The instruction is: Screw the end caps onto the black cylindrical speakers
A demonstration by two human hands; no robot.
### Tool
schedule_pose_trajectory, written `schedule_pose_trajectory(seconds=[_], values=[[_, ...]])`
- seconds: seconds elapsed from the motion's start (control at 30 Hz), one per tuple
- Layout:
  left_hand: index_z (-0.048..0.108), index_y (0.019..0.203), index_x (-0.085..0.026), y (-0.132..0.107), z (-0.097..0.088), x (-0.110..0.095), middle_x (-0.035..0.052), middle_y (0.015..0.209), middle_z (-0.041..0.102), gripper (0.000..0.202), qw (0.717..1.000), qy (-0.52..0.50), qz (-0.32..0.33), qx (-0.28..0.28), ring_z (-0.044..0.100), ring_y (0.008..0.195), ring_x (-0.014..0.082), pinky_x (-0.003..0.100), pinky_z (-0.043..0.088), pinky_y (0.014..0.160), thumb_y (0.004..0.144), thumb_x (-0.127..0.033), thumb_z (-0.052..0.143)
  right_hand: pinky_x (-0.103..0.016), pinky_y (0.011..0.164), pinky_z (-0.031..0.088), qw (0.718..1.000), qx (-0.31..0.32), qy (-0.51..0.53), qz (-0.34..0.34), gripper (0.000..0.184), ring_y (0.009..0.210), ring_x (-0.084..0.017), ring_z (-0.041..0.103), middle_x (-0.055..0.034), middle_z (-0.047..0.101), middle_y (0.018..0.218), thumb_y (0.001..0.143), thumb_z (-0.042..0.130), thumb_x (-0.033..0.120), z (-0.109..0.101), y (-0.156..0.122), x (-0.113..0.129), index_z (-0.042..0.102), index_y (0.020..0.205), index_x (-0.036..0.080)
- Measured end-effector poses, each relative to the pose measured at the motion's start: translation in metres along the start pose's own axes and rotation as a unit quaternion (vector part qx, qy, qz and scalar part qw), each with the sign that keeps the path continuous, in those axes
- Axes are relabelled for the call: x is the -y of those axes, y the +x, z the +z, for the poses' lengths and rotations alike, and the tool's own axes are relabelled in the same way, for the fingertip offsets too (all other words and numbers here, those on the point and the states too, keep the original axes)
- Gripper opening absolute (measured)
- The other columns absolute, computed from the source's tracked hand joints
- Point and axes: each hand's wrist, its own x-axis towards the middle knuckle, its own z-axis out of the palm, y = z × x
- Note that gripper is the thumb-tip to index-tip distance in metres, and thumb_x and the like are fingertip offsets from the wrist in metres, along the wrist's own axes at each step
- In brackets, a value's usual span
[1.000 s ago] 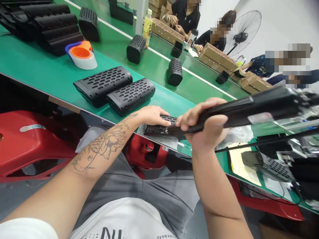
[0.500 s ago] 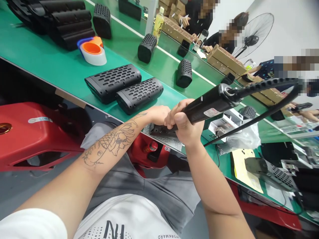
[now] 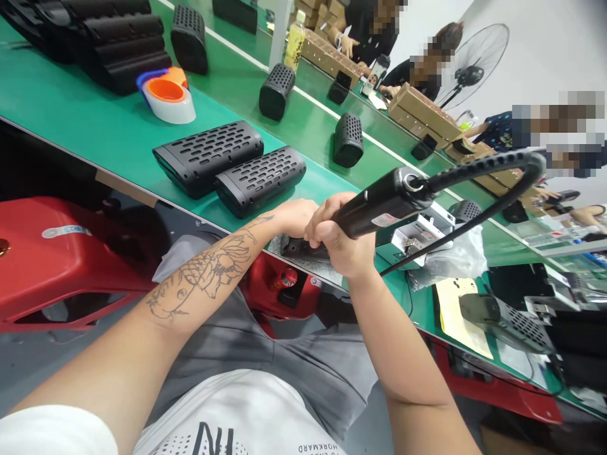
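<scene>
My right hand [image 3: 344,243] is closed round a black corded electric screwdriver [image 3: 379,202], tilted with its cord end up to the right and its working end down to the left. Its tip is hidden by my fingers. Beneath lies a dark plastic part [image 3: 303,246] on a grey textured pad [image 3: 322,270] at the bench edge. My left hand [image 3: 296,218] rests beside that part; its fingers are hidden behind my right hand. Two black perforated housings [image 3: 208,155], [image 3: 260,180] lie side by side to the left of my hands.
An orange and white tape dispenser [image 3: 168,104] and stacked black shells [image 3: 118,47] stand at the left. Along the green belt [image 3: 313,136] sit several black housings. To the right are a metal-fronted device [image 3: 417,237], a plastic bag [image 3: 455,259] and yellow paper [image 3: 458,309]. Co-workers sit across.
The whole view has shifted slightly. The screwdriver has moved a little left and its cord loop has swung left and down. Both hands keep their positions near the dark part.
</scene>
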Motion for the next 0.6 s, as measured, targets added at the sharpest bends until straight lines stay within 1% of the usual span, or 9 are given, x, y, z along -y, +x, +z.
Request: schedule_pose_trajectory(seconds=[0.07,0.13,0.17,0.23,0.33,0.4,0.47,0.53,0.6], values=[[0.09,0.103,-0.018,-0.013,0.004,0.01,0.0078,0.093,0.092,0.021,1.0,-0.016,0.0,-0.008,0.089,0.095,0.0315,0.041,0.072,0.094,0.095,-0.036,0.085,-0.037,0.062,0.063,1.0,-0.021,0.003,-0.006,0.06,0.06,-0.018,0.07,0.0064,0.071,0.067,0.097,0.104,0.079,-0.004,0.0,0.01,0.069,0.092,0.03],[0.092,0.13,-0.018,-0.035,0.01,0.027,0.0119,0.126,0.096,0.041,0.997,-0.043,0.025,-0.054,0.091,0.123,0.0346,0.047,0.073,0.118,0.102,-0.043,0.076,-0.036,0.057,0.062,0.996,-0.084,0.001,-0.027,0.061,0.052,-0.017,0.066,0.0095,0.065,0.064,0.097,0.1,0.084,-0.023,0.0,0.026,0.07,0.099,0.031],[0.088,0.146,-0.02,-0.047,0.014,0.038,0.0138,0.147,0.092,0.054,0.995,-0.047,0.052,-0.071,0.088,0.141,0.0368,0.05,0.069,0.131,0.099,-0.045,0.08,-0.035,0.055,0.062,0.991,-0.129,-0.011,-0.044,0.06,0.049,-0.017,0.063,0.0108,0.061,0.063,0.098,0.098,0.085,-0.039,0.0,0.035,0.071,0.102,0.032],[0.078,0.169,-0.023,-0.071,0.022,0.061,0.0167,0.176,0.077,0.091,0.991,-0.015,0.104,-0.083,0.075,0.166,0.0429,0.056,0.058,0.147,0.083,-0.043,0.097,-0.034,0.052,0.059,0.968,-0.228,-0.07,-0.077,0.056,0.047,-0.017,0.061,0.0114,0.059,0.063,0.1,0.098,0.083,-0.086,-0.003,0.05,0.074,0.107,0.033],[0.07,0.176,-0.028,-0.086,0.036,0.084,0.0152,0.176,0.074,0.103,0.985,0.022,0.117,-0.124,0.072,0.169,0.0432,0.059,0.058,0.149,0.081,-0.039,0.105,-0.035,0.054,0.059,0.903,-0.354,-0.235,-0.065,0.05,0.052,-0.018,0.066,0.0068,0.067,0.068,0.096,0.105,0.072,-0.17,-0.012,0.055,0.079,0.1,0.03],[0.07,0.173,-0.029,-0.072,0.048,0.084,0.0143,0.17,0.075,0.098,0.981,0.025,0.098,-0.163,0.074,0.165,0.0433,0.062,0.06,0.147,0.083,-0.04,0.107,-0.036,0.053,0.056,0.851,-0.425,-0.302,-0.061,0.054,0.051,-0.018,0.065,0.0068,0.066,0.066,0.09,0.107,0.073,-0.218,-0.022,0.045,0.077,0.093,0.029],[0.07,0.172,-0.029,-0.038,0.064,0.072,0.0149,0.17,0.075,0.097,0.977,0.015,0.06,-0.203,0.075,0.164,0.0442,0.063,0.06,0.147,0.084,-0.04,0.109,-0.036,0.051,0.054,0.831,-0.455,-0.313,-0.057,0.061,0.048,-0.018,0.063,0.0079,0.064,0.061,0.084,0.108,0.079,-0.25,-0.033,0.031,0.074,0.09,0.028],[0.068,0.174,-0.028,0.014,0.082,0.052,0.016,0.173,0.073,0.098,0.971,0.0,0.013,-0.24,0.072,0.166,0.0444,0.063,0.057,0.149,0.086,-0.039,0.11,-0.036,0.051,0.055,0.844,-0.454,-0.281,-0.052,0.066,0.047,-0.019,0.063,0.0087,0.063,0.059,0.082,0.108,0.083,-0.264,-0.044,0.018,0.07,0.089,0.028],[0.065,0.176,-0.027,0.078,0.103,0.027,0.0173,0.175,0.071,0.099,0.962,-0.019,-0.025,-0.27,0.068,0.171,0.0437,0.061,0.052,0.153,0.088,-0.035,0.11,-0.037,0.052,0.058,0.86,-0.446,-0.242,-0.055,0.069,0.046,-0.018,0.063,0.0097,0.062,0.058,0.082,0.108,0.084,-0.265,-0.054,0.012,0.068,0.09,0.029]])
